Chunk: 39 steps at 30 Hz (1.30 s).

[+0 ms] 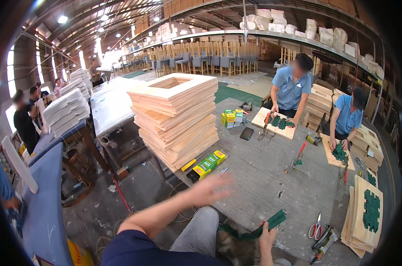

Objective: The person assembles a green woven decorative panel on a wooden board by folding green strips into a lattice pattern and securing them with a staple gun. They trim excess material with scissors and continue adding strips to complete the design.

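Observation:
My left hand (213, 188) is stretched out over the near left edge of the table. It is blurred, but the fingers look spread and I see nothing in them. Just beyond it lie green and yellow small boxes (206, 167) in a row, a yellow-handled tool (188, 165) and thin metal pieces (223, 172). My right hand (266, 235) grips a dark green webbing strap (277, 219) at the table's front edge. One end sticks up past the fingers, and the rest hangs toward my lap.
A tall stack of wooden frames (178, 119) stands at the table's left corner. Red-handled scissors (315, 228), pliers-like tools (324, 243) and wooden panels (365, 213) with green webbing lie at right. Two co-workers (291, 86) (345, 113) handle similar panels across the grey table (254, 186).

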### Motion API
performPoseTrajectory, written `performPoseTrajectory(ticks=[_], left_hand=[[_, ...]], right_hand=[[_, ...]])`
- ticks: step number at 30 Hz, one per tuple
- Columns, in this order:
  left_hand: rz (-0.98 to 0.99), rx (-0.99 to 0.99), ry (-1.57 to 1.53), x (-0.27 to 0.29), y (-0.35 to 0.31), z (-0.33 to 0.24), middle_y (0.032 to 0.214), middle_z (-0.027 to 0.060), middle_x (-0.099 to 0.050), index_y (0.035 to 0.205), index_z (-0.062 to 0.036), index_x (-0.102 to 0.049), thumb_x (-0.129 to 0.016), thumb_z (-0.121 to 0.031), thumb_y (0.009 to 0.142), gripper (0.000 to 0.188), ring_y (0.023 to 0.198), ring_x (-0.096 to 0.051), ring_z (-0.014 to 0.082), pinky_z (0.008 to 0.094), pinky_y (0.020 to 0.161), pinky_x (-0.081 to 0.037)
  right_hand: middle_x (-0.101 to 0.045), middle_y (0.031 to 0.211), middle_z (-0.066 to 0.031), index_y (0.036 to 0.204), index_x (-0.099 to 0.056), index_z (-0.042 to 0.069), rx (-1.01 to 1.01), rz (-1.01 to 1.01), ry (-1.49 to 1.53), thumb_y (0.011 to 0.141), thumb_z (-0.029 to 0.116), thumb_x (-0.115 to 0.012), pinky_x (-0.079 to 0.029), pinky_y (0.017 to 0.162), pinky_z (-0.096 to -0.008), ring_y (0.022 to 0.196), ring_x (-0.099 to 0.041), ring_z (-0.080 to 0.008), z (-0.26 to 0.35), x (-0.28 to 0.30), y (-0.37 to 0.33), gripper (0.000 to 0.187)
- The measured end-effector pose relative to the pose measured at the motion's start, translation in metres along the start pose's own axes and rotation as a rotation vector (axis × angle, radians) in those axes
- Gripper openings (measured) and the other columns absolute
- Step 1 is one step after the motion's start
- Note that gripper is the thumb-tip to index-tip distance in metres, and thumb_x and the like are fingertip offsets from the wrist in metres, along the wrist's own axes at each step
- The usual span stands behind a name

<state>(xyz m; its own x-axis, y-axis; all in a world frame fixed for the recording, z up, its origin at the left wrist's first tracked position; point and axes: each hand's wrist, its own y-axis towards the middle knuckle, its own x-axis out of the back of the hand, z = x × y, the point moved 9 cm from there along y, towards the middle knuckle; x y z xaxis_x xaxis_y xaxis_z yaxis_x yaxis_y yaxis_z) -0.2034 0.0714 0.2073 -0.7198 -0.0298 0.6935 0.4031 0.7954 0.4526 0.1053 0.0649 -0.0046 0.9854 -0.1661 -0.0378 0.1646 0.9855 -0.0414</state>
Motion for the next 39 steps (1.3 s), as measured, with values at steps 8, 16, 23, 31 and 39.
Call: performPoseTrajectory(ticks=[8,16,23,31,39], left_hand=[[-0.243,0.285,0.886,0.274,0.164,0.074,0.142,0.0224,-0.059,0.146,-0.0124,-0.057,-0.068,-0.053,0.093,0.068,0.133,-0.055,0.0365,0.0471,0.113,-0.042],[0.023,0.911,0.838,0.348,0.178,0.237,0.159,0.024,-0.042,0.161,-0.0063,-0.032,-0.068,-0.076,0.076,0.115,0.149,-0.038,0.04,0.0519,0.122,-0.031],[-0.126,0.824,0.815,0.342,0.194,0.247,0.152,0.0206,-0.052,0.158,-0.0091,-0.039,-0.074,-0.07,0.076,0.108,0.145,-0.044,0.0383,0.0519,0.12,-0.033],[-0.139,0.706,0.848,0.338,0.167,0.185,0.144,0.0212,-0.059,0.154,-0.0152,-0.047,-0.081,-0.057,0.072,0.098,0.138,-0.051,0.0381,0.051,0.117,-0.037],[-0.099,0.427,0.695,0.284,0.118,0.054,0.127,0.0268,-0.067,0.147,-0.0123,-0.058,-0.079,-0.034,0.072,0.08,0.118,-0.064,0.0388,0.0437,0.103,-0.049]], right_hand=[[-0.064,0.126,-0.0091,0.107,-0.07,0.007,0.472,-0.09,-0.962,0.082,0.004,-0.068,-0.032,0.111,-0.0527,0.13,-0.053,-0.0353,-0.004,-0.021,0.003,0.025],[-0.066,0.119,-0.0086,0.101,-0.07,0.008,0.538,-0.122,-0.942,0.076,0.008,-0.068,-0.033,0.109,-0.053,0.126,-0.055,-0.0352,0.006,-0.025,0.002,0.025],[-0.065,0.115,-0.0086,0.1,-0.071,0.01,0.457,-0.158,-1.009,0.074,0.008,-0.066,-0.033,0.108,-0.0526,0.126,-0.055,-0.0357,0.007,-0.023,0.004,0.026],[-0.064,0.114,-0.0079,0.099,-0.07,0.012,0.539,-0.136,-0.983,0.074,0.008,-0.067,-0.034,0.107,-0.0517,0.126,-0.055,-0.036,0.011,-0.03,0.001,0.026],[-0.064,0.119,-0.0073,0.099,-0.07,0.013,0.562,-0.136,-0.947,0.072,0.011,-0.066,-0.033,0.108,-0.0538,0.128,-0.053,-0.0362,0.004,-0.017,0.0,0.027]])
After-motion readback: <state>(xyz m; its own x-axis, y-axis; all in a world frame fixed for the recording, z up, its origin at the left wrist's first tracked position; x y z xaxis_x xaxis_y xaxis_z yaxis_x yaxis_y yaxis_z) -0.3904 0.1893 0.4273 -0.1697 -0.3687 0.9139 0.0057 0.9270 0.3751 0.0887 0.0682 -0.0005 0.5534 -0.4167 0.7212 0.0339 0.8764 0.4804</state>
